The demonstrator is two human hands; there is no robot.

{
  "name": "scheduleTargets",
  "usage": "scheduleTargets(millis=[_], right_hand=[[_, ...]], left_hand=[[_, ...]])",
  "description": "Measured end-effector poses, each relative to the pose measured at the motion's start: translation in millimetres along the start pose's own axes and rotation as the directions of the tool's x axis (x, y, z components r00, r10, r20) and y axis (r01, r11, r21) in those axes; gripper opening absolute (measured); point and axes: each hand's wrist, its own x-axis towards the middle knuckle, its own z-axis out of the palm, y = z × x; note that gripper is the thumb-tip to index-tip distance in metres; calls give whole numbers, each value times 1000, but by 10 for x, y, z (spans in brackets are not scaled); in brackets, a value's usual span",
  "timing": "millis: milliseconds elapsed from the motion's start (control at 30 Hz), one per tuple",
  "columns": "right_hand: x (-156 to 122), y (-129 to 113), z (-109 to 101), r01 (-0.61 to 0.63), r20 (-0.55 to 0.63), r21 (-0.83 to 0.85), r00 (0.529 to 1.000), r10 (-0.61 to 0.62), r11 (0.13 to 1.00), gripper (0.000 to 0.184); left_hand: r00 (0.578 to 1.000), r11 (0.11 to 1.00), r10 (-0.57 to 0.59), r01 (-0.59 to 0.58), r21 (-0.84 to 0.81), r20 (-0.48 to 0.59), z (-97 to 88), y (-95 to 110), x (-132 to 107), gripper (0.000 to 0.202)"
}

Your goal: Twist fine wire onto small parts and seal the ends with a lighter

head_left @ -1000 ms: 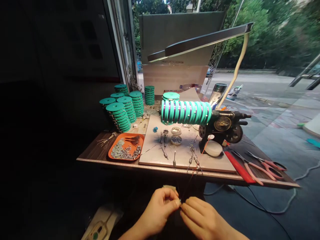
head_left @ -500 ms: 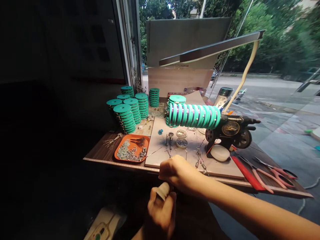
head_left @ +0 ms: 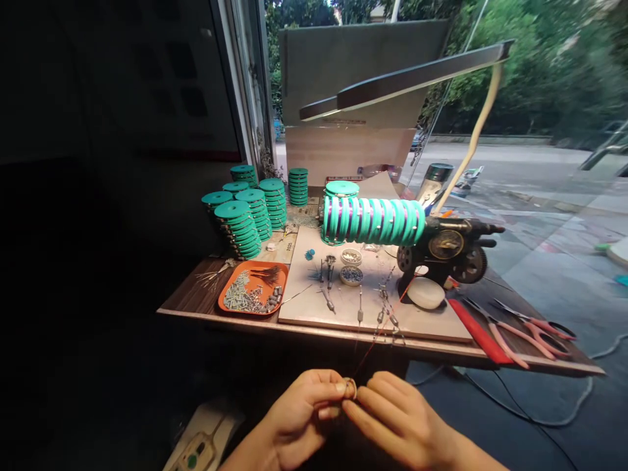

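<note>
My left hand [head_left: 305, 411] and my right hand [head_left: 398, 413] meet below the front edge of the table, fingertips almost touching. Both are closed in a pinch. A thin reddish line [head_left: 380, 331] runs from the table down to the fingertips, where its end is hidden. A beige finger cover [head_left: 350, 388] shows between the hands, apparently on a left fingertip. Nearest on the board lie small wire rigs with metal sinkers [head_left: 360, 316].
An orange tray [head_left: 226, 306] holds small metal parts. Stacked green spools [head_left: 233, 210] stand behind it. A black winding device [head_left: 446, 243] carries a row of green spools [head_left: 373, 221]. Pink-handled pliers [head_left: 507, 343], scissors [head_left: 559, 330] and a red strip [head_left: 478, 330] lie right.
My right hand has drawn back from the table edge, down and right, to beside my left hand. My left hand has turned, and the thin line now shows stretching toward both hands.
</note>
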Motion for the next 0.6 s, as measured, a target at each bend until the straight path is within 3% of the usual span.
scheduleTargets(millis=[167,367,500,567,600], right_hand=[[-4,-3,148,38,-1,-61,999,-38,997,25],[-202,46,226,3,34,-31,999,-2,1000,35],[-318,-33,267,-55,195,-4,979,55,998,43],[-253,-72,227,-125,233,107,968,97,986,42],[-177,-79,186,-178,232,193,964,131,965,39]], left_hand=[[1000,1000,-9,9,28,-7,-5,-4,-1,26],[996,981,38,-22,193,-78,-21,-55,118,19],[962,914,241,-178,365,-133,-3,-95,146,17],[899,796,416,-286,534,-137,-10,-133,103,12],[851,694,512,-334,638,-111,-23,-164,76,10]])
